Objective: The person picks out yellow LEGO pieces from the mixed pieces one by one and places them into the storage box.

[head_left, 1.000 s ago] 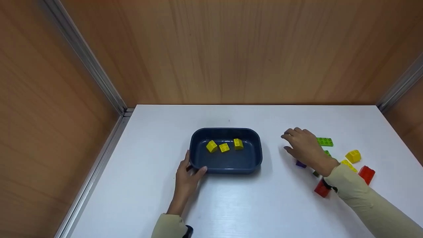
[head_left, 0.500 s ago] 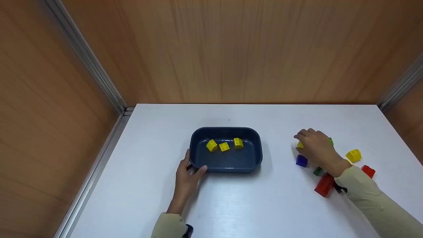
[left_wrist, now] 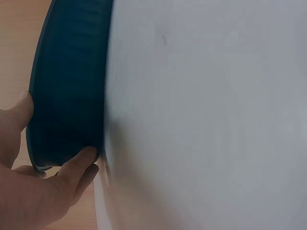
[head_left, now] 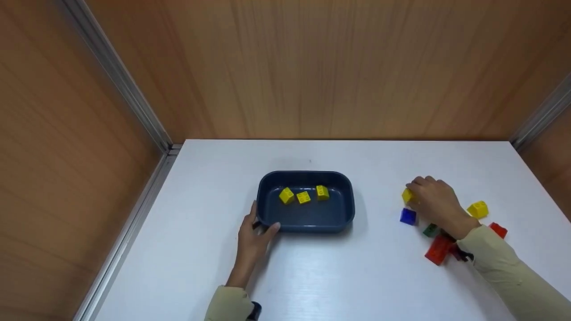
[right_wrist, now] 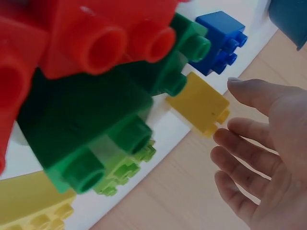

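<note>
1. Right hand: a second ago it hovered farther left, off the bricks. Now drawn back rightward and in among them, fingertips at a yellow brick that shows more than it did half a second ago.
2. Right wrist view: thumb and fingers parted, relaxed rather than clenched, brick at the mouth of the gap. Fingertips very near its studded end; contact cannot be told. No firm hold seen.
3. That yellow brick lies on the counter, well right of the tray, just beyond a blue brick. Blue one was partly covered a second ago, now in full sight.
4. Light-green brick: in the head view a second ago, now screened by the hand. Right wrist view shows it.
5. Unchanged: left hand grips the tray's near left corner, thumb along the front, fingers round the side. Tray steady; three yellow bricks lie inside, spaced apart.
6. Meaning, as judged: work has passed from reaching to lining up on one brick; pick-up itself not yet made. Tray count stands as it was.
7. Caution: dark green brick and red brick crowd the wrist, could be nudged.
</note>
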The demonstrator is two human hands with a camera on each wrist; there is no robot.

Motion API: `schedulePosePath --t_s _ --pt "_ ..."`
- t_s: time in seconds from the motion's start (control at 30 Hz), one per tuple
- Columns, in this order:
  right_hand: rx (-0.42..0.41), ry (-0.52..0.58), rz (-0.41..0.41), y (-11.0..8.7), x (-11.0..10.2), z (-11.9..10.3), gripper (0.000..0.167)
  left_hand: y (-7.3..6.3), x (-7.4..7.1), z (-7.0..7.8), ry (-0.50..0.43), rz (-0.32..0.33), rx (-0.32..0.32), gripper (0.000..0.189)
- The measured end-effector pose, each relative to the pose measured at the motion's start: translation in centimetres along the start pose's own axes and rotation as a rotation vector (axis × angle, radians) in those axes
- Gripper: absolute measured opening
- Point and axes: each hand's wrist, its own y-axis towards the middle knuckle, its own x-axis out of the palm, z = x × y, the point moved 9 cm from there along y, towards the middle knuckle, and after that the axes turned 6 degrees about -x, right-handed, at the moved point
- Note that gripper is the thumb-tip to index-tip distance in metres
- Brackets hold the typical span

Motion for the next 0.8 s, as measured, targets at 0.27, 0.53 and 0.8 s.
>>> schedulePosePath --t_s 0.27,0.53,0.8 --pt "0.027 0.022 -0.013 -0.1 0.4 0.6 0.044 0.1 0.0 0.0 -0.002 0.003 0.024 0.086" --pt "0.033 0.010 -0.022 0.1 0.7 1.0 0.042 0.1 0.0 -0.1 0.010 0.007 0.002 0.087" --pt "0.039 0.038 -0.033 0.2 1.0 1.2 0.042 0.1 -0.1 0.0 0.016 0.014 0.005 0.087"
